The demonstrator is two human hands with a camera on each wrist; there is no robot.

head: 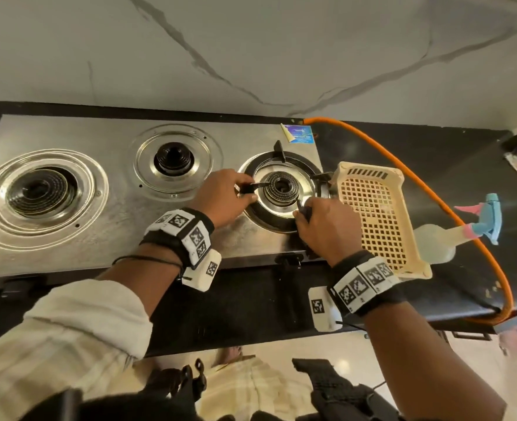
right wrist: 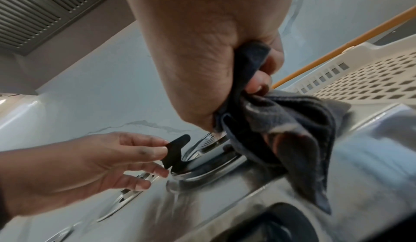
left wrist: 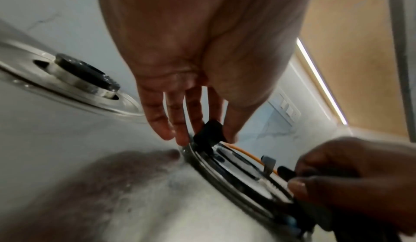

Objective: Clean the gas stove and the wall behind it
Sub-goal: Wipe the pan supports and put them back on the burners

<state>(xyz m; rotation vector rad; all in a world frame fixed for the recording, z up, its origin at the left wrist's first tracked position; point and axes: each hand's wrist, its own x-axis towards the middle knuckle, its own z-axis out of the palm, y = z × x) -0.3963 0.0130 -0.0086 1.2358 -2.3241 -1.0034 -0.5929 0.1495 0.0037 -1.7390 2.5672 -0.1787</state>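
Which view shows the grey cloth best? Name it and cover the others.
The right wrist view: the grey cloth fills the frame, bunched in the right hand beside the burner ring. The head view hides nearly all of it under that hand. The left wrist view shows only a dark blurred edge.

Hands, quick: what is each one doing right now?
Left hand: fingertips pinch a prong of the black pan support on the right burner.
Right hand: grip closed on a grey cloth.
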